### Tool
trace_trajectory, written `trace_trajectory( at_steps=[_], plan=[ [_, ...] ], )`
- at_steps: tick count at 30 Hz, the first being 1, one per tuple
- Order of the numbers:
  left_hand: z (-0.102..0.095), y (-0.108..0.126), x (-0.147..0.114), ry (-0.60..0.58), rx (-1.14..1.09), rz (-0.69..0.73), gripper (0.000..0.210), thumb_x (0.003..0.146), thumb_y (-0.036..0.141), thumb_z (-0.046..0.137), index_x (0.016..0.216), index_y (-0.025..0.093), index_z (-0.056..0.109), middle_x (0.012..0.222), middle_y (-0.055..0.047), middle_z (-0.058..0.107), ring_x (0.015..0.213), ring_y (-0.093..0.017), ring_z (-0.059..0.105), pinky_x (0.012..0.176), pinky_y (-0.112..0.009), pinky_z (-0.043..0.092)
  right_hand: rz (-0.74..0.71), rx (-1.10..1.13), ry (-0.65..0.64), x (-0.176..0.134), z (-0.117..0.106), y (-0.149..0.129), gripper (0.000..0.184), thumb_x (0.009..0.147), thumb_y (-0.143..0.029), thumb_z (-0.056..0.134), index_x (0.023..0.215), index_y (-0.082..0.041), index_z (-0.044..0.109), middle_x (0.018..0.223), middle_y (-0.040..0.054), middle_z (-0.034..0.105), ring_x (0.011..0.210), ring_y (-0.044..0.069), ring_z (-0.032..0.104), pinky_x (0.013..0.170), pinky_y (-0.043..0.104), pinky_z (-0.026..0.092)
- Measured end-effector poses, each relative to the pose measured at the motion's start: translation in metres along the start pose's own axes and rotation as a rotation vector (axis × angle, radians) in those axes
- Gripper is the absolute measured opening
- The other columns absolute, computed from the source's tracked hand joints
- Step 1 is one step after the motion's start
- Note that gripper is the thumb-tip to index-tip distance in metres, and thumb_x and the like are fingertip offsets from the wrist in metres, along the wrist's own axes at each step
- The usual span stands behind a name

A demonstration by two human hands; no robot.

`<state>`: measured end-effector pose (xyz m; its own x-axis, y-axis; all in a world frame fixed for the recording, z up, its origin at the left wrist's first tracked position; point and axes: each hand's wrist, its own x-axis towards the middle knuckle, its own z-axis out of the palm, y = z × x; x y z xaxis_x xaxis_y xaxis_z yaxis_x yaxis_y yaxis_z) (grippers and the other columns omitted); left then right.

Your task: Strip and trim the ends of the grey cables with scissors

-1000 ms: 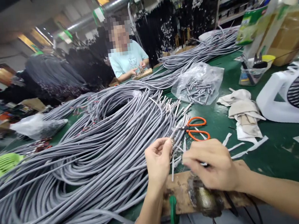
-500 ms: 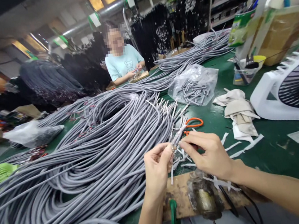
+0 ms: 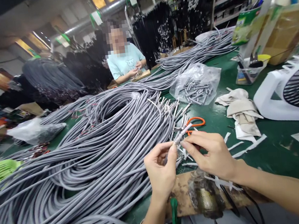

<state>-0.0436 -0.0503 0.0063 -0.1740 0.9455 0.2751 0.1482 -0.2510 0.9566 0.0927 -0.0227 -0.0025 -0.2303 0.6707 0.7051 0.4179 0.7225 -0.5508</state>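
Between my hands is the end of a grey cable (image 3: 179, 137), its pale tip pointing up and to the right. My left hand (image 3: 161, 163) pinches it between thumb and fingers. From the right, the fingertips of my right hand (image 3: 207, 152) close on the same cable end; the exact contact is too small to make out. Just beyond my fingers lie orange-handled scissors (image 3: 195, 122). A big heap of grey cables (image 3: 96, 147) covers the table to the left, with many white stripped ends near my hands.
A wooden board (image 3: 179, 192) with a small motor-like device (image 3: 206, 195) sits below my hands. A plastic bag of short grey sleeves (image 3: 196, 84), a crumpled cloth (image 3: 240, 110) and a white fan (image 3: 286, 91) stand right. A person (image 3: 125, 58) works across the green table (image 3: 276, 151).
My left fingers have shifted slightly along the cable end, which now shows more clearly between my hands. The white strip that hung below them is no longer seen there. The view has shifted slightly.
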Motion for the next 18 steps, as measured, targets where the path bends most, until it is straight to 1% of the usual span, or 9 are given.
trace_trajectory(
  at_steps=[4,10,15,18],
  plan=[
    [0.0008,-0.0001,0.0001,0.009,0.034,0.039,0.011,0.077,0.022,0.06,0.076,0.013,0.065,0.064,0.0,0.063,0.057,-0.008,0.056,0.054,-0.015,0.045,0.02,0.016,-0.005,0.0007,-0.0008,-0.0011,0.018,0.084,-0.017,0.05,0.069,-0.014,0.06,0.06,0.0008,0.056,0.055,0.009,0.048,0.056,0.021,0.036],
    [0.002,-0.001,0.0003,0.022,0.031,0.053,0.01,0.077,0.022,0.06,0.077,0.013,0.065,0.064,0.0,0.062,0.057,-0.007,0.056,0.053,-0.014,0.044,0.021,-0.038,0.035,-0.0003,-0.0016,0.0,0.017,0.083,-0.017,0.051,0.07,-0.014,0.061,0.061,0.0009,0.057,0.054,0.009,0.047,0.055,0.022,0.035],
    [0.0005,-0.0015,-0.0009,-0.013,-0.002,-0.007,0.015,0.077,0.026,0.059,0.076,0.012,0.064,0.061,0.0,0.059,0.051,-0.007,0.051,0.048,-0.016,0.041,-0.006,-0.015,0.008,-0.0005,-0.001,0.0006,0.016,0.083,-0.016,0.052,0.07,-0.013,0.061,0.061,0.0015,0.056,0.055,0.009,0.047,0.056,0.022,0.035],
    [-0.0012,-0.0016,0.0,-0.051,-0.043,-0.044,0.018,0.078,0.029,0.058,0.076,0.012,0.064,0.058,0.001,0.056,0.047,-0.006,0.047,0.045,-0.016,0.039,0.048,0.051,-0.037,0.0014,-0.0017,-0.0001,0.019,0.084,-0.018,0.05,0.067,-0.013,0.06,0.058,0.0002,0.053,0.052,0.008,0.045,0.053,0.021,0.035]
  ],
)
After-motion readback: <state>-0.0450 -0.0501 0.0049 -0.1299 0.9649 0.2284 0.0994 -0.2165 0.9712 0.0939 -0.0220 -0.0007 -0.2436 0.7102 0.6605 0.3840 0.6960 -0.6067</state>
